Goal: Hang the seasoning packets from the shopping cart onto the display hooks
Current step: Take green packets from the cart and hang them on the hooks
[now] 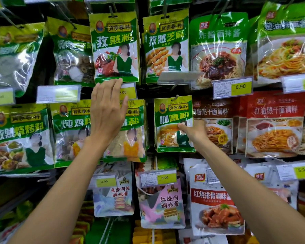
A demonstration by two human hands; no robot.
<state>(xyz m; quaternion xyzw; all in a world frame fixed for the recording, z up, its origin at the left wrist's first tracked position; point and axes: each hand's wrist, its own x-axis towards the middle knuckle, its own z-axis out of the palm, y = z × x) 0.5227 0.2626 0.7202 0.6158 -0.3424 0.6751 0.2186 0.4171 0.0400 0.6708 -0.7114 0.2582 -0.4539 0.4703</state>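
Note:
A green and yellow curry powder packet (173, 111) hangs on a display hook (175, 98) in the middle row. My right hand (194, 131) grips its right edge, thumb pressed on the front. My left hand (107, 110) is raised with straight fingers in front of a green packet (134, 134) in the middle row. Its fingertips reach the bottom edge of the cumin powder packet (115, 46) hanging above. The shopping cart is out of view.
Rows of hanging seasoning packets fill the rack: green ones left and centre, red noodle sauce packets (275, 124) right, white sauce packets (215, 199) below. Yellow price tags (239, 87) stick out on hook ends. A grey tag holder (178, 77) juts out above the curry packet.

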